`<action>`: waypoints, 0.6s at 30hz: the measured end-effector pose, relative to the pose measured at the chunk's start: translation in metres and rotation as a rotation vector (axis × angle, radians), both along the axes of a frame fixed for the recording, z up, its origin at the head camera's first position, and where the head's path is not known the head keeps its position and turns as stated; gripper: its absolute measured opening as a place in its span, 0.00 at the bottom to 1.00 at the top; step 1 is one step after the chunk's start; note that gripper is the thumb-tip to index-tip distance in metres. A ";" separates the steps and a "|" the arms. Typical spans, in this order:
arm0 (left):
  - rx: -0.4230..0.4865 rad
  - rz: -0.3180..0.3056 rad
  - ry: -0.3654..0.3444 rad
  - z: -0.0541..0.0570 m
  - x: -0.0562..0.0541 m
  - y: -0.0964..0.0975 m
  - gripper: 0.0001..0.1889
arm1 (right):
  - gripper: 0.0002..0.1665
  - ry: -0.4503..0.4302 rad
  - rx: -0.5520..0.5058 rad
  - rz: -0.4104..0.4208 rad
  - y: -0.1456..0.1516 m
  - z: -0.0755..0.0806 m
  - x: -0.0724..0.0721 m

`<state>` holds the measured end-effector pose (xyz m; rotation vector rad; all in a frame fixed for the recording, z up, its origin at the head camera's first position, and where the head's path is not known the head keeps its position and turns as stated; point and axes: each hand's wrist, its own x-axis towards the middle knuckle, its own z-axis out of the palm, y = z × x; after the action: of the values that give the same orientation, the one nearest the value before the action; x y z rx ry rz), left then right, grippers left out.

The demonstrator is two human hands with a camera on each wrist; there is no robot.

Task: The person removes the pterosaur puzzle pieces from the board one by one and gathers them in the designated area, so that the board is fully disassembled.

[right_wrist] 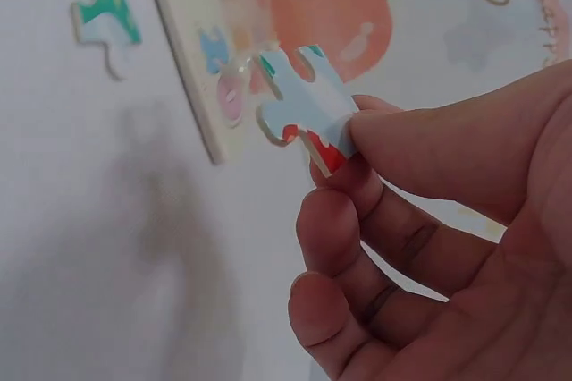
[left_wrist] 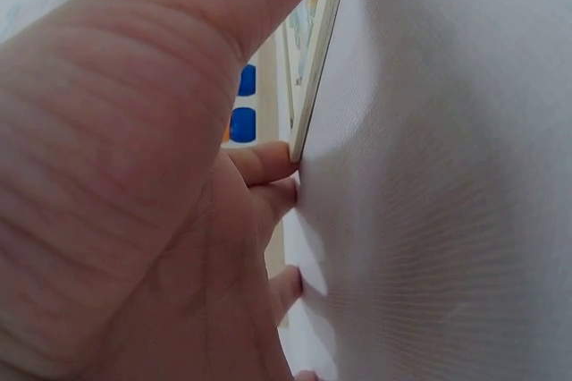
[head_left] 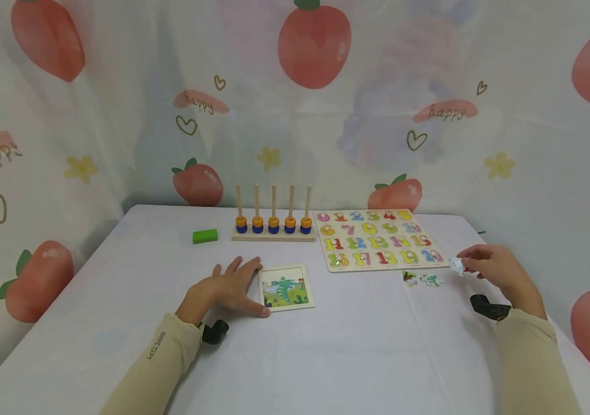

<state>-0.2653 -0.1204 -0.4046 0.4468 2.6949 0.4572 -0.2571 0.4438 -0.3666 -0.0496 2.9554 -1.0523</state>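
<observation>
Between thumb and fingertips, my right hand [head_left: 499, 274] pinches a jigsaw piece [right_wrist: 308, 104], pale blue with a red corner, held up over the table at the right. Two loose jigsaw pieces [head_left: 431, 280] lie on the cloth left of that hand, one mostly green and white, the other darker. My left hand [head_left: 230, 287] is spread beside a small framed puzzle board [head_left: 287, 308] that shows a green dinosaur scene. Its thumb touches the board's near left corner and a fingertip [left_wrist: 273, 164] meets the left edge farther back. Part of the dinosaur picture's top is pale and bare.
A wooden number board [head_left: 344, 237] lies at the back right, its near corner close to the right hand. Behind the puzzle stands a bead rack [head_left: 273, 237] with upright pegs and orange and blue beads. A green block [head_left: 204, 236] sits left of it. Printed cloth hangs behind.
</observation>
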 end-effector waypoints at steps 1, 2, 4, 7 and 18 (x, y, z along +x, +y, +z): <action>0.000 0.002 0.000 -0.001 -0.001 0.000 0.61 | 0.20 -0.020 0.005 0.001 0.003 -0.003 0.000; 0.001 0.003 0.000 -0.003 -0.002 0.000 0.62 | 0.19 -0.039 0.007 0.005 0.005 -0.006 -0.001; -0.002 0.005 0.000 -0.005 -0.003 0.000 0.62 | 0.19 -0.074 0.002 0.003 0.009 -0.012 -0.002; -0.009 0.004 -0.003 -0.006 -0.004 -0.001 0.61 | 0.18 -0.133 -0.013 -0.023 0.010 -0.018 -0.005; -0.008 -0.008 -0.006 0.001 0.001 0.000 0.62 | 0.17 -0.147 0.003 -0.051 0.009 -0.028 -0.011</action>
<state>-0.2647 -0.1201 -0.4031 0.4531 2.6876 0.4445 -0.2686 0.4528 -0.3945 0.1000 2.8405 -1.0094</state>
